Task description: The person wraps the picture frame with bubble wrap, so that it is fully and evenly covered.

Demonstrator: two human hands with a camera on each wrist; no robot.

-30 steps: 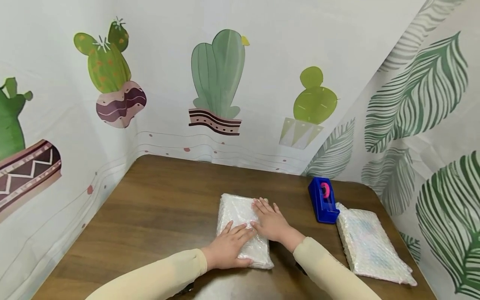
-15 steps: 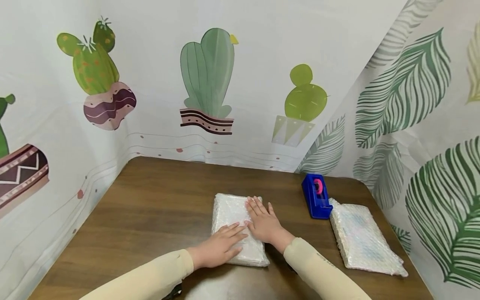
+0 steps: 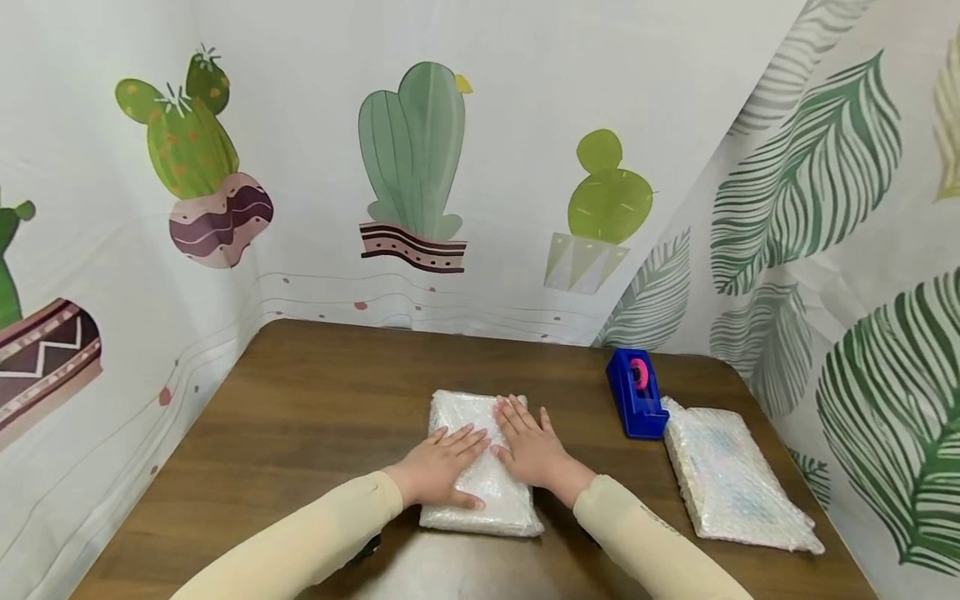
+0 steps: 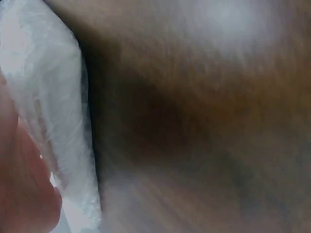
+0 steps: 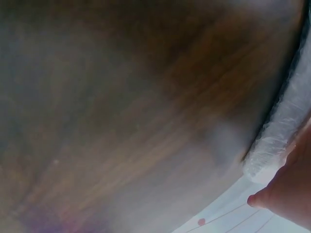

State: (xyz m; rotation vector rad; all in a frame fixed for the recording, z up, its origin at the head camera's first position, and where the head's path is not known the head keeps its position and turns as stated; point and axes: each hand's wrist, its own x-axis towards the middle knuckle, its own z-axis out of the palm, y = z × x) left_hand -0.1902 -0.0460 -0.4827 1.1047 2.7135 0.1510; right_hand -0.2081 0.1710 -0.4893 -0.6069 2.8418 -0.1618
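A flat package in clear bubble wrap [image 3: 498,504] lies on the wooden table in front of the person. The left hand [image 3: 438,468] rests on its left side with fingers spread and straight. On its right side lies the right hand [image 3: 532,446], fingers extended toward the far edge and thumb out. In the left wrist view the wrapped side of the package [image 4: 63,111] runs beside the left hand [image 4: 24,179]. The right wrist view shows the package's wrapped edge [image 5: 277,136] next to part of the right hand [image 5: 291,189].
A blue tape dispenser [image 3: 637,408] with a pink core stands at the right back of the brown table [image 3: 300,417]. Beside it, a second bubble-wrapped package [image 3: 735,479] lies near the right edge. A white curtain [image 3: 517,167] printed with cacti and leaves encloses the table.
The left hand has slid over the package, first toward its lower left, then farther up along it. The right hand stays on the right side. The head view has shifted slightly.
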